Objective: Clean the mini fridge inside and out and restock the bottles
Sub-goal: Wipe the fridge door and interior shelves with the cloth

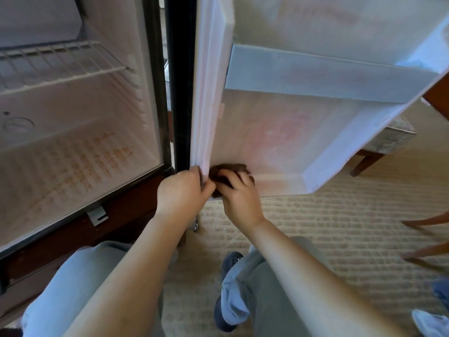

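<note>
A person crouching on a carpet (328,227) works at the lower inner corner of the open door (279,132) of a mini fridge (80,147), seen from a head-worn camera. The left hand (182,190) grips the door's bottom hinge-side edge, fingers curled round the white seal and thumb in front. Just beside it, the right hand (239,198) holds a dark brown cloth (228,167) against the door's inner lining, its bent fingers spread over the fabric. The two hands nearly touch, both forearms reaching forward and up from the bottom of the frame.

A round embossed mark (18,124) on the fridge's back wall is too blurred to read.

The fridge stands open at left, set in a dark wooden cabinet (109,224), with a white wire shelf (60,66) across the upper part and a ribbed floor below. A pale rail (315,76) crosses the inside of the door. A small metal bracket (97,215) sits under the fridge's front lip.

The person's grey trouser knees and a dark blue shoe (230,261) show below the arms. An upholstered seat on wooden legs (366,162) stands on the carpet beyond the door, at right.
</note>
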`<state>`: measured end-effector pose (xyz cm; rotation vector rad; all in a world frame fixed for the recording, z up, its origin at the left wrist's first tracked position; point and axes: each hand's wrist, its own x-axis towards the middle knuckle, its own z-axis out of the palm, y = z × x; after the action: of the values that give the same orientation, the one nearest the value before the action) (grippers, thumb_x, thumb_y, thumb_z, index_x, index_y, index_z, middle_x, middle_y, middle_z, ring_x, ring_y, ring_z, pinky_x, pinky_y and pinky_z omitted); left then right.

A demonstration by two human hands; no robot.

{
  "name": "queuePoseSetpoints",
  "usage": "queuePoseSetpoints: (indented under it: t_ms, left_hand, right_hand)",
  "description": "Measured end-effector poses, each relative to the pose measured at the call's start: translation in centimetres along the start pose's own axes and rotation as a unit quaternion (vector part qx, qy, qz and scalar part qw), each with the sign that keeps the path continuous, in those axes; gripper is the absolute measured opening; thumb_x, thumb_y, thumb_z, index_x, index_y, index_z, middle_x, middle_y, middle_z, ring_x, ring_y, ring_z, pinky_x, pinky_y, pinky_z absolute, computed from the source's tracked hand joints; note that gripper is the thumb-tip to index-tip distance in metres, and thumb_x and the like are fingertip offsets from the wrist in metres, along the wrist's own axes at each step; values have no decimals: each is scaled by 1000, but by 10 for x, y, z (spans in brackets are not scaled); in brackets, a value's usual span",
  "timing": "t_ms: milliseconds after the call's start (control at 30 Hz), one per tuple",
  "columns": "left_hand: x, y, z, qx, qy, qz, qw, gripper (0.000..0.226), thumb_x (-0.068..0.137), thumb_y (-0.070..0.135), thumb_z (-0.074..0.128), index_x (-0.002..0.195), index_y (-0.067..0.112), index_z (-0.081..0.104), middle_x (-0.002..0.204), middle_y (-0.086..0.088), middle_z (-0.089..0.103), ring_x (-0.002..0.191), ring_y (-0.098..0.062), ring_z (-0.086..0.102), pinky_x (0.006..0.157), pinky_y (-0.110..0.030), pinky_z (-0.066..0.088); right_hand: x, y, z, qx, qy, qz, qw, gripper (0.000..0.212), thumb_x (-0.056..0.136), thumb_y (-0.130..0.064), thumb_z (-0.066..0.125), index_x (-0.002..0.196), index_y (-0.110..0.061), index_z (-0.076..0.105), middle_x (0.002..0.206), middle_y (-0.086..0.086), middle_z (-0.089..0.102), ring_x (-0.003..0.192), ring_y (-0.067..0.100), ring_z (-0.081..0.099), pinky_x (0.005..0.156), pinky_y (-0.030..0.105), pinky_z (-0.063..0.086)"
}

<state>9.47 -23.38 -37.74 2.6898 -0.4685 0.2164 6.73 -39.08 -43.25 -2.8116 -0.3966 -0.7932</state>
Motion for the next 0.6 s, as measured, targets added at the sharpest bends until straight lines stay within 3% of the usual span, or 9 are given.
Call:
queuePoseSetpoints:
  t_ms: [100,167,233,300,400,467,533,600]
  left_hand:
    - [-1,-1,-2,1,-7,4,1000,26,90,37,48,87,13,56,61,2,48,52,-20,50,43,-25,27]
    - [-1,-2,-3,2,-11,1,1000,23,91,35,49,82,15,50,57,5,42,51,-21,48,43,-24,25]
    - [-1,-4,-3,-5,-7,-1,1000,23,91,33,51,78,15,48,56,5,42,49,-21,49,42,-23,27]
    - [-2,-5,-2,-11,1,7,1000,23,90,31,52,76,14,50,55,3,46,46,-21,49,41,-22,30]
    - [-4,-6,-1,-14,24,19,999,23,88,27,55,72,12,50,53,-1,48,41,-21,46,40,-20,27]
    - [-4,-6,-1,-12,27,25,999,22,88,27,56,72,12,51,53,-1,49,40,-20,46,39,-19,26]
    - [-5,-7,-1,-9,23,25,999,22,89,28,54,75,12,52,55,-1,51,42,-20,48,40,-22,33]
    - [-5,-7,0,-13,26,28,999,22,89,29,54,76,11,54,56,-2,52,44,-21,50,41,-24,37]
  right_hand:
    - [7,-1,-13,26,16,-10,999,28,77,1,65,100,-12,75,109,8,65,100,28,49,82,38,47]
    - [23,6,-37,33,88,-48,994,21,86,0,56,93,-7,75,101,14,66,93,29,49,77,40,49]
    - [44,12,-72,29,179,-51,982,28,91,1,49,94,-6,76,98,17,65,87,31,50,81,37,46]
    - [62,20,-102,16,256,-16,966,33,83,7,51,100,-8,75,101,17,62,88,33,52,86,36,44]
    - [66,26,-110,17,310,26,950,40,77,10,52,106,-9,73,107,13,55,93,35,55,87,42,48]
    - [44,24,-84,-1,245,-1,970,33,85,4,52,107,-11,73,108,12,56,89,34,55,85,39,48]
    - [9,26,-49,-31,120,-15,992,31,87,1,52,105,-11,73,107,11,60,87,34,55,76,40,51]
    - [-20,30,-26,-33,23,33,999,38,81,5,52,108,-11,72,110,12,62,94,32,54,72,43,53]
